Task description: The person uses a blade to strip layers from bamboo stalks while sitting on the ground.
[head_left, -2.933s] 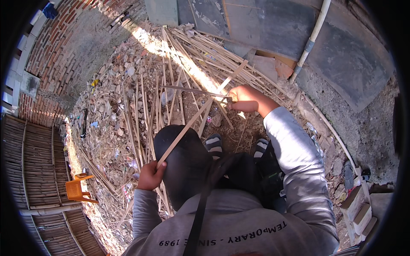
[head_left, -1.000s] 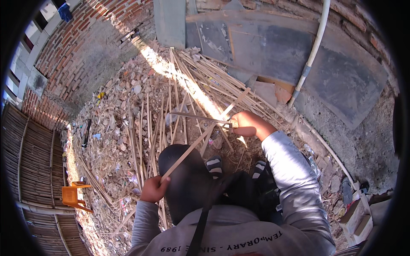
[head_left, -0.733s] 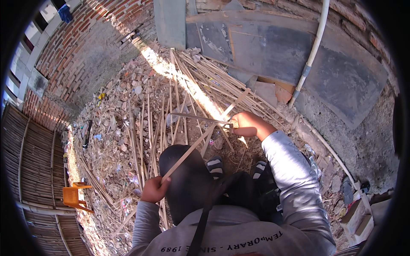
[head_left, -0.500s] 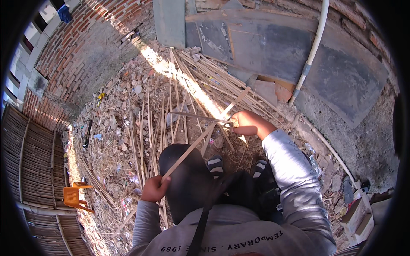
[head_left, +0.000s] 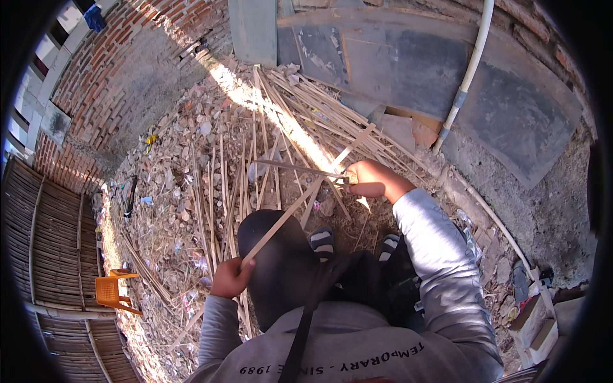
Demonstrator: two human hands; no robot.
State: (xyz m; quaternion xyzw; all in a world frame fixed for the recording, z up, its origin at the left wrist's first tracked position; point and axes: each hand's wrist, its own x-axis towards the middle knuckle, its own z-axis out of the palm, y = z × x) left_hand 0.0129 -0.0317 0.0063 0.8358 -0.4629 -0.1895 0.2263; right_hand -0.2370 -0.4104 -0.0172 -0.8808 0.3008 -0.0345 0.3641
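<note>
My left hand [head_left: 233, 279] is closed round the near end of a long, flat bamboo strip [head_left: 281, 221]. The strip slants up and away to the right, past my other hand. In my right hand [head_left: 370, 179] is the handle of a long-bladed knife, gripped in a closed fist. Its thin, dark blade [head_left: 297, 168] points left and crosses the strip near the fist. Whether the edge bites into the strip I cannot tell.
Many loose bamboo strips [head_left: 319, 105] lie over rubble beyond my hands. An orange plastic chair [head_left: 110, 291] stands at the left by a bamboo-slat wall [head_left: 57, 239]. A pale pipe [head_left: 469, 80] rises at the right before dark sheets [head_left: 428, 60]. My sandalled feet [head_left: 322, 243] are below.
Both hands, with the strip and the knife, sit very slightly farther from me. Each grip is unchanged.
</note>
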